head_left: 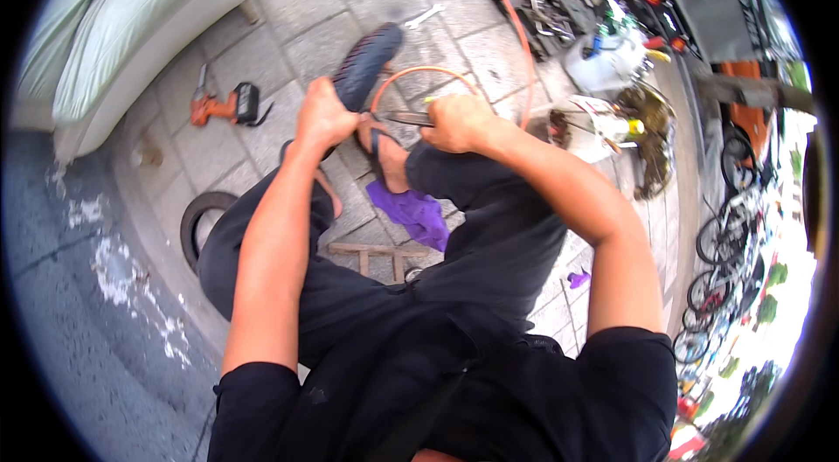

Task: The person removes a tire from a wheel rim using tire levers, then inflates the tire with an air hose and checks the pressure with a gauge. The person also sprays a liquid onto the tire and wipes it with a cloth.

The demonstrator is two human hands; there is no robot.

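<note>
In front of my knees, my left hand point(323, 117) is closed around the near end of a thick black tire point(367, 64) with dark red marks along its side. My right hand point(459, 123) is closed on a dark metal tool point(406, 118) that looks like pliers. The tool's tip points left, toward my left hand. A thin orange hose point(419, 70) arcs between the two hands, just beyond the tool. My sandalled foot point(393, 163) is beneath them, with a purple cloth point(415, 215) beside it. My fingers hide where the tool and tire come close.
A cordless drill point(225, 105) and a loose tire point(203, 222) lie left, near a pale sofa point(144, 34). A wrench point(425, 17) rests on the paving ahead. At the right are an open toolbox point(546, 12), a white bucket point(581, 125) and parked bicycles point(725, 243).
</note>
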